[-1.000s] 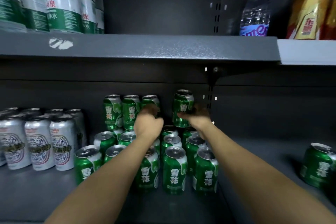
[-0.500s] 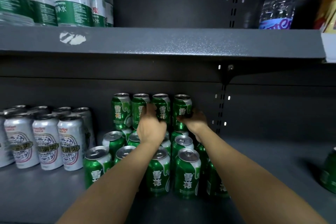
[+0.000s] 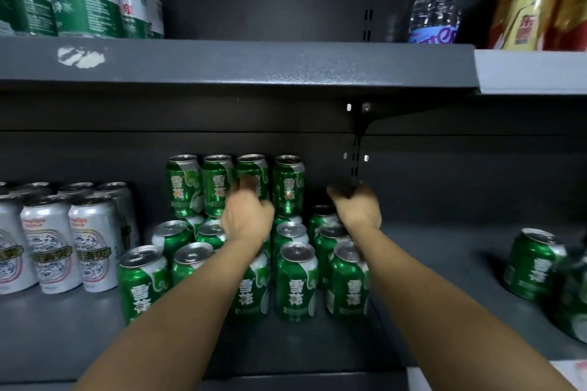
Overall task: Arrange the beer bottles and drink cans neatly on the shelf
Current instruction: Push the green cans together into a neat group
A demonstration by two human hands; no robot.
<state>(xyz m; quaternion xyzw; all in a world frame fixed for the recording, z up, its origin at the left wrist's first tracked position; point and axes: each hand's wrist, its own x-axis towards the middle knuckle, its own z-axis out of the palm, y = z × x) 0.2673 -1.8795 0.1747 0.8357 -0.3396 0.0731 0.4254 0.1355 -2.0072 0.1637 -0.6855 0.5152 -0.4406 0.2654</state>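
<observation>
Stacked green cans (image 3: 287, 186), top row of four: left hand (image 3: 247, 219) touching third can, grip unclear; right hand (image 3: 357, 206) loosely curled, empty; square row flush without toppling

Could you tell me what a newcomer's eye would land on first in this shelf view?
Probably the block of green cans at mid-shelf, with four more stacked in a row on top at the back. The left hand reaches to that upper row; the right hand hovers beside it. Silver cans stand left.
</observation>
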